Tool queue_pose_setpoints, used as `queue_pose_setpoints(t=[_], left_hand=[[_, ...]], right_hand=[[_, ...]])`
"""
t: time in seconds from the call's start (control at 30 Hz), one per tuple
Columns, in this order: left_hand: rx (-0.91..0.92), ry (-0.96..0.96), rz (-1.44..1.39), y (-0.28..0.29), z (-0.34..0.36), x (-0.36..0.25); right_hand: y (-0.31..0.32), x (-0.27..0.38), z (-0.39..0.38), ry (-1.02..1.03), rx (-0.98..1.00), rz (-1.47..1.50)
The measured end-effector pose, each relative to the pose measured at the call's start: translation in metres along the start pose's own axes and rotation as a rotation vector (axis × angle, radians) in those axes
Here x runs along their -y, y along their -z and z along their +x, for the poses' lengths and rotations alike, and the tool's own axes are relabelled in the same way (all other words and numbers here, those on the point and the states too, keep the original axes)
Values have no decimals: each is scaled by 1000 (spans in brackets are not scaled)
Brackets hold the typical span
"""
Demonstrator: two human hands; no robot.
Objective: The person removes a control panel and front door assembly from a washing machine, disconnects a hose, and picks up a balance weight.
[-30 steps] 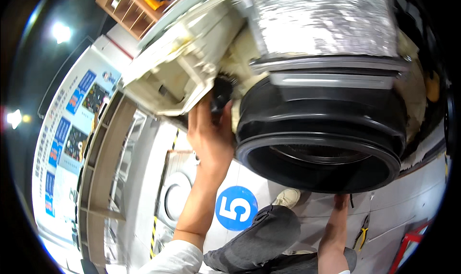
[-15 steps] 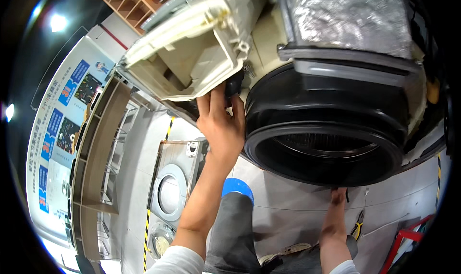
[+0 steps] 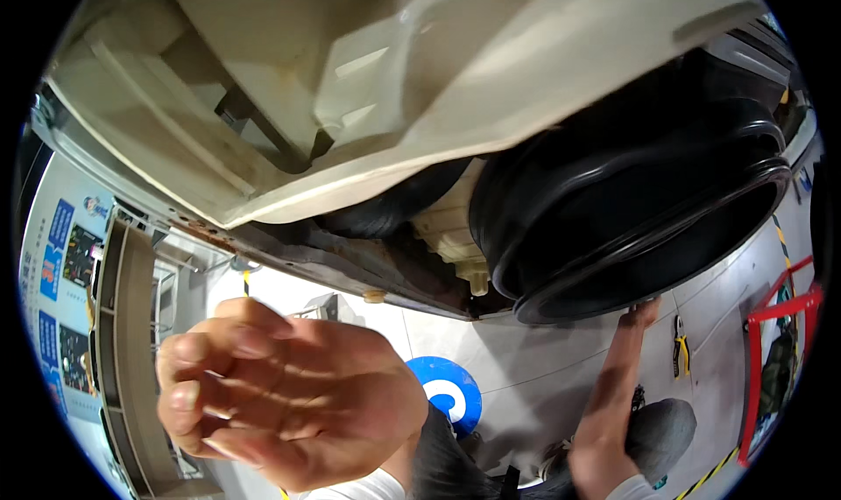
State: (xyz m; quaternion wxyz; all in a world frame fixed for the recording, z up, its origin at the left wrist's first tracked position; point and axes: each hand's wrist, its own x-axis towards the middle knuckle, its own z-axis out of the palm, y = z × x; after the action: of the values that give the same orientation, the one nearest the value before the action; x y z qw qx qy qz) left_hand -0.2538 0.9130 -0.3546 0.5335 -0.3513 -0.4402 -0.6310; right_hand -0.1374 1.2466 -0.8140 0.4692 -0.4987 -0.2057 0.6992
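My left hand [image 3: 298, 395] is palm up low on the left, its fingers loosely curled and apart, with no object visible in it, below a cream plastic housing [image 3: 289, 80] that fills the top. Behind the housing are a black hose [image 3: 385, 202] and a rust-marked metal cabinet edge [image 3: 368, 272]. On the right a large black rubber door gasket [image 3: 631, 220] hangs with its opening downward. My right hand [image 3: 641, 314] reaches up to the underside of this gasket near its lower rim; its fingertips are too small and shadowed to tell their grip.
Yellow-handled pliers [image 3: 681, 347] lie on the tiled floor beside a red metal frame [image 3: 753, 377]. A blue round floor marker [image 3: 464, 386] is below. At the left stand wooden shelving [image 3: 127, 325] and a wall poster board [image 3: 53, 228].
My left hand has left the hole beside the gasket and come down and toward me, palm up. The view has shifted closer under the plastic housing. My right hand remains below the gasket.
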Motion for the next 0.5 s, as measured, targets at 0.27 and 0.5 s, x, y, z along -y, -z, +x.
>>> queue_pose_setpoints(t=[0.27,0.5], left_hand=[[8,150,201,32,27,55],[116,399,121,36,38,51]], right_hand=[[-88,122,-350,835,495,-29],[-189,124,-419,890,1082,-285]])
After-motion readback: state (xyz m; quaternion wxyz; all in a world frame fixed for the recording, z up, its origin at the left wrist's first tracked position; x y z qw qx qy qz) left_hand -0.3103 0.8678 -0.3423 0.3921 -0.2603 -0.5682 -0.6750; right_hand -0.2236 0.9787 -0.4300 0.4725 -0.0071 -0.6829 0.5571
